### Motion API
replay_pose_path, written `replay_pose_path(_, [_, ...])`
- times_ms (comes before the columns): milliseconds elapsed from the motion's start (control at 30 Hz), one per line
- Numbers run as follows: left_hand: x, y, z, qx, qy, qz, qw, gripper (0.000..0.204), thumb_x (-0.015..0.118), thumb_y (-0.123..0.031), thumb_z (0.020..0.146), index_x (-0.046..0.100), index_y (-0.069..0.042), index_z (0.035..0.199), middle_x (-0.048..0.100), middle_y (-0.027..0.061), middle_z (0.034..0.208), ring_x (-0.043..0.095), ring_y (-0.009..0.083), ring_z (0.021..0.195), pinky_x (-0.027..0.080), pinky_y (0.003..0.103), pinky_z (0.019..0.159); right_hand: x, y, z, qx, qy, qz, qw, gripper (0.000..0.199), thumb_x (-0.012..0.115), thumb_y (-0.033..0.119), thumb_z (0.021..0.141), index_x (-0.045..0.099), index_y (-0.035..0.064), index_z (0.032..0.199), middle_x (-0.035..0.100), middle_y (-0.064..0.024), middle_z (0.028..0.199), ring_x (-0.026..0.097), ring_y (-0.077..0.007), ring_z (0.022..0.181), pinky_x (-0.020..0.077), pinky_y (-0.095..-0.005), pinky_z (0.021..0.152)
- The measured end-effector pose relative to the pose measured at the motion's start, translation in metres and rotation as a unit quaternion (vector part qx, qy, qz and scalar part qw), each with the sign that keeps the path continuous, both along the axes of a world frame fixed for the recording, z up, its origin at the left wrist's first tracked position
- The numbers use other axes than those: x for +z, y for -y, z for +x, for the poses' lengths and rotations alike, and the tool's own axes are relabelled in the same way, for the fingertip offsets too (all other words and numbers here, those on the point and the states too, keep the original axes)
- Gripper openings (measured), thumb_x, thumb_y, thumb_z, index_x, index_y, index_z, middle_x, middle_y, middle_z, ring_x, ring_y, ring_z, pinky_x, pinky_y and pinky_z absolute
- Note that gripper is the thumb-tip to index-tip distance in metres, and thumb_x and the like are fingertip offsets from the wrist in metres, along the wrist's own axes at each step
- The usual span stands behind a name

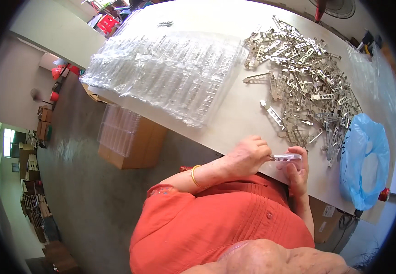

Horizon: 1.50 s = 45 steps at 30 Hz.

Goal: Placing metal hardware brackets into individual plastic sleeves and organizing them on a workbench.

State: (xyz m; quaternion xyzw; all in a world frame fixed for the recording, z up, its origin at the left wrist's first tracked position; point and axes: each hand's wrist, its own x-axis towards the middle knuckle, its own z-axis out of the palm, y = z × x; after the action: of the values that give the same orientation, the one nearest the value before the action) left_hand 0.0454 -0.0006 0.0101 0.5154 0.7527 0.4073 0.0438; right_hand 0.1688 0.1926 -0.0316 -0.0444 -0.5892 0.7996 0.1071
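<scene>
One metal strip (281, 158), perforated, sat between left hand (251, 150) and right hand (297, 171), at the near edge of the white table (230, 121). Step in hand, my judgement: two-handed handling of that single piece, maybe fitting or checking; couldn't tell which. Next move seemed to call for a steady right hold, with the left fingertips doing fine work at the nine o'clock end, no hard squeeze.

Left: curled, nearly closed, pinching the strip's nine o'clock end; exact contact partly hidden. Right: half closed, thumb and fingers around the three o'clock end. Something glossy and clear showed there; plastic or glare, couldn't tell.

From the hands: loose metal pile (319, 86) at one o'clock, widely spread, with a stray piece (273, 115) at twelve; blue plastic bag (362, 132) at three, beside the pile; clear plastic trays (161, 77) at ten, on the table; cardboard box (152, 139) at nine, below table level, another clear tray (118, 130) against it.
</scene>
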Motion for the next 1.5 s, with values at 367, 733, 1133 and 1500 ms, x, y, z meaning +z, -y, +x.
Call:
replay_pose_path(367, [0.087,0.123,-0.095,0.408,-0.123,0.056,0.903,0.007,0.070,-0.004,0.087,0.071,0.000,0.092,0.070,0.0121,0.087,0.063,0.0245,0.082,0.050,0.035,0.076,0.002,-0.010,0.000,0.034,0.045,-0.034,0.998,0.029,0.062,0.019,0.097,0.052,0.0021,0.119,0.061,-0.0077,0.092,0.058,-0.0146,0.079,0.0484,-0.0284,0.076])
replay_pose_path(733, [0.069,0.251,-0.207,0.590,-0.235,-0.126,0.762,0.014,0.066,-0.016,0.087,0.072,-0.004,0.089,0.071,0.0154,0.090,0.064,0.0363,0.089,0.049,0.044,0.083,-0.002,-0.013,-0.003,0.044,0.055,-0.034,0.997,0.021,0.055,0.011,0.099,0.052,0.0018,0.117,0.060,-0.0074,0.092,0.057,-0.0137,0.078,0.0483,-0.0278,0.074])
replay_pose_path(1133, [0.031,0.251,-0.230,0.561,-0.207,-0.207,0.775,0.018,0.063,-0.017,0.085,0.073,-0.003,0.088,0.070,0.0202,0.089,0.068,0.0382,0.085,0.053,0.046,0.077,-0.002,-0.015,-0.006,0.033,0.085,-0.031,0.995,0.021,0.057,0.010,0.099,0.052,0.0008,0.117,0.062,-0.0079,0.092,0.059,-0.0134,0.079,0.0501,-0.0279,0.076])
replay_pose_path(1500, [0.032,0.248,-0.233,0.551,-0.183,-0.296,0.759,0.020,0.062,-0.018,0.083,0.073,-0.001,0.085,0.069,0.0227,0.084,0.069,0.0389,0.082,0.054,0.046,0.076,-0.002,-0.016,-0.010,0.031,0.086,-0.035,0.995,0.019,0.057,0.010,0.099,0.053,0.0014,0.116,0.063,-0.0075,0.091,0.059,-0.0126,0.079,0.0510,-0.0267,0.075])
